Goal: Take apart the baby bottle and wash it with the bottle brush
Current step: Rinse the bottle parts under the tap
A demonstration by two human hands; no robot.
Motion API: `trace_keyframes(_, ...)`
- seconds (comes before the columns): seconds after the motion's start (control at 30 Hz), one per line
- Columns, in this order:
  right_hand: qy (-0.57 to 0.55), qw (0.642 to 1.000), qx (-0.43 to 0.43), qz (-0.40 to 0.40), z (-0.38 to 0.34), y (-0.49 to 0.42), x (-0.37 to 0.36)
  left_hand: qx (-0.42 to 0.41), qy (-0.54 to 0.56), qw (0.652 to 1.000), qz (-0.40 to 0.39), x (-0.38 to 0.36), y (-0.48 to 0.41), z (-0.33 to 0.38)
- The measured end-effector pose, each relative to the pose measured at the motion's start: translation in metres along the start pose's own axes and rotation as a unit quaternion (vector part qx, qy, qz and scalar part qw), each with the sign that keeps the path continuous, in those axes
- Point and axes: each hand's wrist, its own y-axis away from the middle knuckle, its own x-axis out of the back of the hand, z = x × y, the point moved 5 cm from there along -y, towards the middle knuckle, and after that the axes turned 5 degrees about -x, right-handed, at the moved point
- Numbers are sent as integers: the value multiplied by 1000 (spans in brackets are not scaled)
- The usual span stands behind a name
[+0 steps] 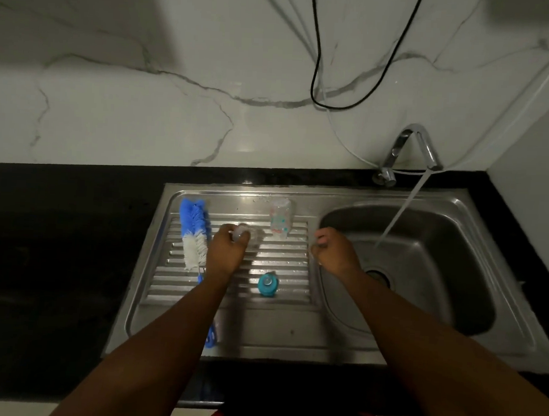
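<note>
My left hand (228, 251) grips a clear piece (246, 235), too blurred to name. My right hand (336, 252) curls at the sink (458, 201) edge; whether it holds anything I cannot tell. The bottle (280, 219) lies on the drainboard (289, 266) beyond, and the brush (194, 232) handle is partly under my arm.

Bottle brush (194, 232): 1, at nine o'clock on the draining board (283, 256). Clear bottle body (280, 219): 1, at twelve o'clock. Teal collar (267, 283): 1, at six o'clock. Clear cap (246, 235): 1 — held in the grip of the left hand (228, 251). Hands: 2, the right hand (336, 252) at three o'clock. Sink basin (439, 248): 1. Tap (398, 147): 1. Water stream (399, 214): 1. Black cable (334, 108): 1 — on the wall.
</note>
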Motion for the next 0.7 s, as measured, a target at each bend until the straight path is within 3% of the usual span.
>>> trace_keyframes(0.13, -18, 1000, 9, 4, 5, -1, 10, 18, 48, 994, 99, 13, 9, 17)
trace_keyframes(0.23, -36, 999, 35, -9, 8, 1, 17, 14, 78, 990, 114, 3, 15, 34)
trace_keyframes(0.4, -100, 994, 35, -38, 13, 13, 41, -26, 130, 991, 31, -54, 34, 82)
trace_keyframes(0.7, -188, 975, 36, -112, 52, 18, 104, 28, 197, 972, -123, -187, 55, 149)
